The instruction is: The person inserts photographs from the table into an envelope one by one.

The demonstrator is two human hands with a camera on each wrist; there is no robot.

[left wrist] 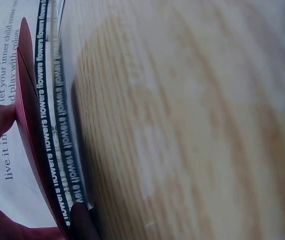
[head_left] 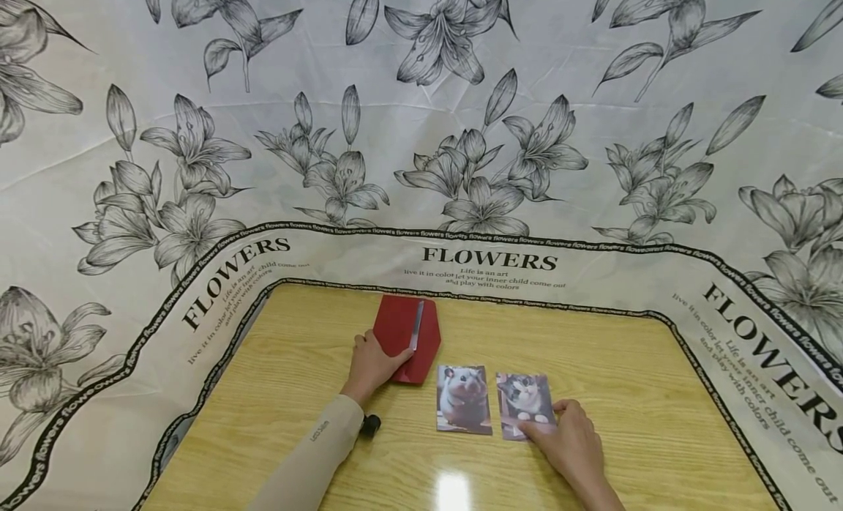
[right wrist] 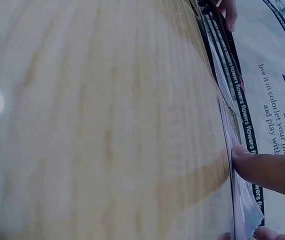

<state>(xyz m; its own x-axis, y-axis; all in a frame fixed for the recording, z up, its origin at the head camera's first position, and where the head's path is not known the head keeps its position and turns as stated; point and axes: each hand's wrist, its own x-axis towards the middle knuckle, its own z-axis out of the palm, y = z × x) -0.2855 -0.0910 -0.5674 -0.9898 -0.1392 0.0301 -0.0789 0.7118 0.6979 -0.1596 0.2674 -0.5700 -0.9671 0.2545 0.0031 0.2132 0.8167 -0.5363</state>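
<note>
A red envelope [head_left: 396, 321] with a narrow silvery strip lies toward the back of the table. My left hand [head_left: 375, 364] holds it by its near left part, thumb on top. In the left wrist view the envelope [left wrist: 28, 115] appears edge-on between thumb and fingers. To its right, a photo card of a hamster-like animal [head_left: 463, 397] lies flat, untouched. Beside that is a cat photo card [head_left: 525, 394]. My right hand [head_left: 571, 441] grips this card's lower right, thumb on its face and fingers at the right edge. The card's underside is hidden.
The wooden table [head_left: 619, 372] has a glossy top. A white cloth [head_left: 487, 266] with black flower drawings and lettering surrounds its back and sides. A small black object [head_left: 370, 425] sits beside my left wrist.
</note>
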